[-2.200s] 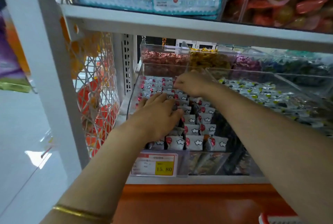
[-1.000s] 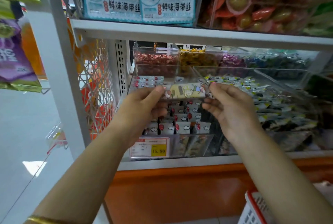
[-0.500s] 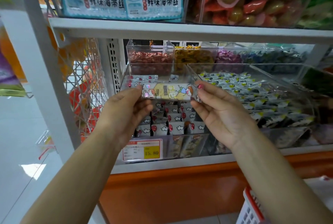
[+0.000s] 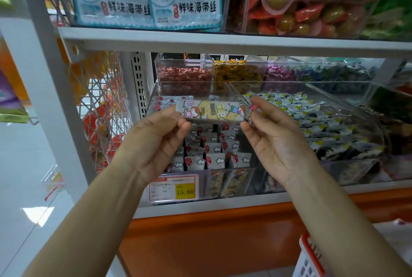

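Left hand: the left hand [image 4: 156, 140] pinches the left end of the snack packet [image 4: 214, 110] between thumb and forefinger. The remaining fingers are loosely curled under it and hold nothing.
Right hand: the right hand [image 4: 274, 140] pinches the right end in the same way, palm turned inward, with the other fingers relaxed and slightly bent.
Packet position: the packet spans the gap between the two sets of fingertips and lies level (cartoon print, yellow panel at the middle).
Bin: the clear bin [image 4: 151, 100] stands just beyond the fingertips. Its rows of packets [image 4: 214, 149] lie below the pinching fingers and do not touch them.
Price tag: the price tag [image 4: 174, 187] sits on the bin front, below the left wrist.
Change, 2.2 s: both hands were down inside the bin, resting on the rows. They are now raised clear of it.
Change, 0.5 s: grip and packet attitude are unchanged.
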`<state>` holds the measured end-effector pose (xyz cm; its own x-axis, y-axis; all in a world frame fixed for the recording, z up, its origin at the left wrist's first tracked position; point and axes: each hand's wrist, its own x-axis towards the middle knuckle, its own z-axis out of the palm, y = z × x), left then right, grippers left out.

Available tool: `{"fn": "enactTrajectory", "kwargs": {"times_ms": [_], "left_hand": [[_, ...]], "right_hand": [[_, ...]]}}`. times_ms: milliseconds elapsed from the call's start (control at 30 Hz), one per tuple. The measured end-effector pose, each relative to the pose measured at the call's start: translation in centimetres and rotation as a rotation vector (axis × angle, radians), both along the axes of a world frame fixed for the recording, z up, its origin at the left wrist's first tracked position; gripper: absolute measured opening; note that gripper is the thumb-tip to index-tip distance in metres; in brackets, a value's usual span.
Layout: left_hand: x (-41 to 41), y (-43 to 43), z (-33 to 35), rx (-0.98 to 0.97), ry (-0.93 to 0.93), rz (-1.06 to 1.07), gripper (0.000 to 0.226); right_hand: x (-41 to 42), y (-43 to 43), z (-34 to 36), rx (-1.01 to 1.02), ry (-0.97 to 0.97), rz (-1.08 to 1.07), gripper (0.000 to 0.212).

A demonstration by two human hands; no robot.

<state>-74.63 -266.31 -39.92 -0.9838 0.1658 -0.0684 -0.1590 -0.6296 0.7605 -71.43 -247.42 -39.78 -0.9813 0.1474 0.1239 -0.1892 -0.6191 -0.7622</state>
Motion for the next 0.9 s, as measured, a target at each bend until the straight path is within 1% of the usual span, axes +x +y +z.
{"fn": "enactTrajectory", "kwargs": {"times_ms": [67,200,267,333,367,433,500,567,633,733,767,800,833,900], "left_hand": [[0.1,-0.2,0.1,-0.006,0.013,0.023,0.027],[0.2,-0.3,0.1,-0.029,0.010,0.031,0.012],[0.2,-0.2,0.0,-0.047,-0.009,0.037,0.014],[0.2,-0.1,0.0,-0.073,-0.009,0.033,0.020],[0.3,-0.1,0.0,-0.096,0.007,0.013,0.018],[0.3,-0.1,0.0,-0.134,0.053,-0.028,0.016],[0.3,-0.2,0.1,-0.157,0.095,-0.012,0.026],[0.4,-0.2,0.1,-0.173,0.122,0.020,0.032],[0.5,-0.1,0.2,-0.192,0.145,0.008,0.033],[0.4,-0.1,0.2,-0.200,0.179,-0.014,0.036],[0.5,-0.1,0.3,-0.218,0.205,-0.015,0.033],[0.6,-0.1,0.3,-0.255,0.239,-0.011,0.028],[0.8,0.0,0.2,-0.313,0.277,0.004,0.026],[1.1,0.0,0.1,-0.457,0.341,0.051,0.024]], "right_hand": [[0.0,0.1,0.0,0.056,0.026,-0.002,0.038],[0.1,0.0,0.0,0.142,0.051,-0.011,0.046],[0.1,-0.2,0.0,0.170,0.073,-0.016,0.047],[0.1,-0.3,0.0,0.208,0.096,-0.038,0.046],[0.1,-0.2,0.0,0.241,0.108,-0.058,0.045],[0.2,-0.1,-0.1,0.367,0.130,-0.130,0.042],[0.3,0.0,-0.1,0.510,0.141,-0.215,0.036],[0.4,-0.1,-0.2,0.576,0.143,-0.271,0.027],[0.4,-0.2,-0.2,0.542,0.145,-0.262,0.024],[0.2,-0.2,0.0,0.366,0.124,-0.183,0.021],[0.2,-0.2,0.0,0.370,0.126,-0.175,0.017],[0.1,-0.2,-0.2,0.442,0.132,-0.192,0.012],[0.1,-0.1,-0.4,0.554,0.141,-0.227,0.008],[0.1,-0.1,-0.8,0.740,0.163,-0.286,0.008]]}}
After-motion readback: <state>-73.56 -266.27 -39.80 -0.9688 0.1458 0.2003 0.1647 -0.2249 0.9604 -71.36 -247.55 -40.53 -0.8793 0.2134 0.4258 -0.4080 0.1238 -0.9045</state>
